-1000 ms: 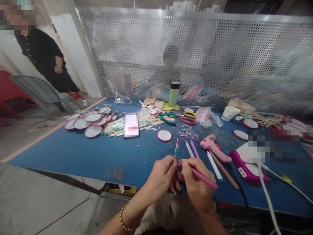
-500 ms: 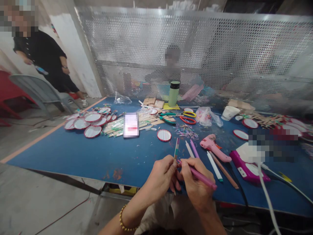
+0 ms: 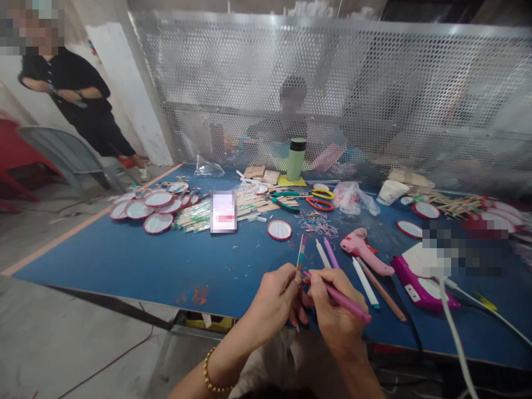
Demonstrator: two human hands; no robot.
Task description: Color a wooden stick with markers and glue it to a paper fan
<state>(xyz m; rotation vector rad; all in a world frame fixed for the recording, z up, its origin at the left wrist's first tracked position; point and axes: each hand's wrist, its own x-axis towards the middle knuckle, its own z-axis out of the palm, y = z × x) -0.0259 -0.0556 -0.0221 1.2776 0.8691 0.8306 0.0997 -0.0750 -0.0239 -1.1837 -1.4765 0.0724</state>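
Note:
At the table's front edge my left hand (image 3: 279, 293) pinches a thin wooden stick (image 3: 301, 256), which stands nearly upright and carries purple and green bands near its top. My right hand (image 3: 338, 302) grips a pink marker (image 3: 347, 303) like a pen, its tip beside the stick just above my left fingers; whether it touches is too small to tell. Just beyond lie a white marker (image 3: 322, 253) and a purple marker (image 3: 331, 252). To the right are a white marker with a green tip (image 3: 366, 284) and a brown marker (image 3: 382, 291).
A pink glue gun (image 3: 366, 250) and a magenta power strip (image 3: 428, 291) with cables lie right. Red-rimmed white discs (image 3: 158, 223), wooden sticks (image 3: 195, 215), a phone (image 3: 223, 212), pliers (image 3: 285, 202) and a green bottle (image 3: 296, 160) stretch across the table (image 3: 166, 266). A person (image 3: 75, 94) stands far left.
The standing person at the left has brought both hands together in front of the body. My hands keep almost the same pose, with the pink marker shifted very slightly right.

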